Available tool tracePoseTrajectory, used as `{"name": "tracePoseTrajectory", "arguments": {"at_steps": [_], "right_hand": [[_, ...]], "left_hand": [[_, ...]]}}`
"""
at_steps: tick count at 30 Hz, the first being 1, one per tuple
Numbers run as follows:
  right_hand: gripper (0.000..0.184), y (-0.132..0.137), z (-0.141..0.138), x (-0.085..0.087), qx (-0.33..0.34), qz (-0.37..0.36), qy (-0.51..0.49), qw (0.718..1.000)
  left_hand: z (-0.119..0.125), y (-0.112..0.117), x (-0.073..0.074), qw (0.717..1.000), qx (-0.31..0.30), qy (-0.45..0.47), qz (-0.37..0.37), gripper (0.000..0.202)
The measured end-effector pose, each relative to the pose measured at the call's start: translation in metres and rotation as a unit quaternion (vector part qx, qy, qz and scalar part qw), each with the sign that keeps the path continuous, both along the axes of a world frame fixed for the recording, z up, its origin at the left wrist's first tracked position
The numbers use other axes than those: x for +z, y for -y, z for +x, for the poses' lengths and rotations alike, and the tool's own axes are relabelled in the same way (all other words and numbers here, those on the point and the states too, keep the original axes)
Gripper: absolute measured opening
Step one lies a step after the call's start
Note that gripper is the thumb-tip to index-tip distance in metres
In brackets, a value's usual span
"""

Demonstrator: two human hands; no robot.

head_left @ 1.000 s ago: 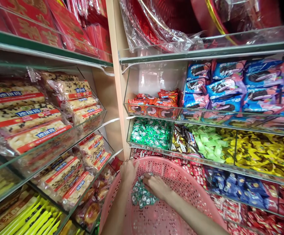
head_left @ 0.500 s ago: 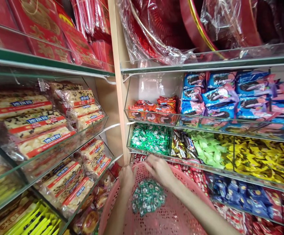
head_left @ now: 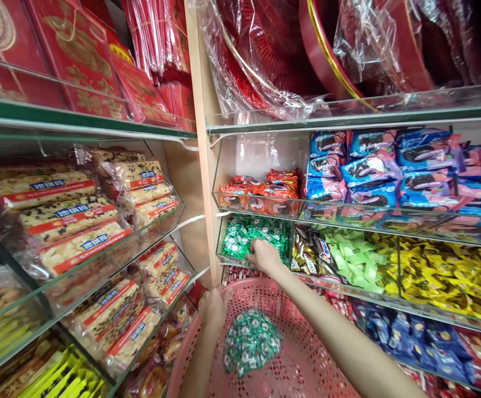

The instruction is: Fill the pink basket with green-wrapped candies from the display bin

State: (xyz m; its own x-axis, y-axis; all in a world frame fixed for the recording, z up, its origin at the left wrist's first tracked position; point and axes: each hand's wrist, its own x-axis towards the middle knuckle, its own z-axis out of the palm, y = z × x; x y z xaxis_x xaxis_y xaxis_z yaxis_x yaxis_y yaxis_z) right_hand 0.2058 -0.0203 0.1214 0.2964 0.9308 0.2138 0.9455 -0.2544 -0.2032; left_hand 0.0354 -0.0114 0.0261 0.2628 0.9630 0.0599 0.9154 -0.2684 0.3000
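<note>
Nearest, a heap of green wrapped candies (head_left: 251,340) lies in the pink basket (head_left: 307,365), whose rim the left hand (head_left: 213,309) grips with fingers curled over it. Farther back, the right hand (head_left: 263,255) rests knuckles-up in the glass shelf bin (head_left: 229,249) of matching candies; whether its fingers pinch any is hidden.

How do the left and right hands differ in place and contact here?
The left hand sits low, gripping the rim of the pink basket; the right hand is higher, stretched forward. The left hand touches only the basket; the right hand lies on the green candies in the glass bin. Both are bare; neither touches the candy pile in the basket.
</note>
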Motion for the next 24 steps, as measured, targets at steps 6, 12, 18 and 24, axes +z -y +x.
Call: {"name": "tracePoseTrajectory", "arguments": {"at_steps": [6,12,18,24], "right_hand": [[0.016,0.001,0.004,-0.009,-0.001,0.025,-0.003,1.000],[0.019,0.006,0.003,-0.015,-0.002,0.044,0.027,0.999],[0.028,0.016,0.006,-0.009,-0.005,0.115,0.014,0.993],[0.028,0.047,-0.002,-0.016,0.170,0.253,-0.157,0.940]], "left_hand": [[-0.001,0.002,0.003,1.000,0.005,0.000,-0.005,0.044],[-0.002,-0.001,-0.001,1.000,0.002,-0.001,0.005,0.045],[-0.003,-0.002,-0.002,1.000,-0.002,0.001,0.005,0.046],[-0.003,-0.002,-0.001,1.000,0.001,-0.008,0.006,0.044]]}}
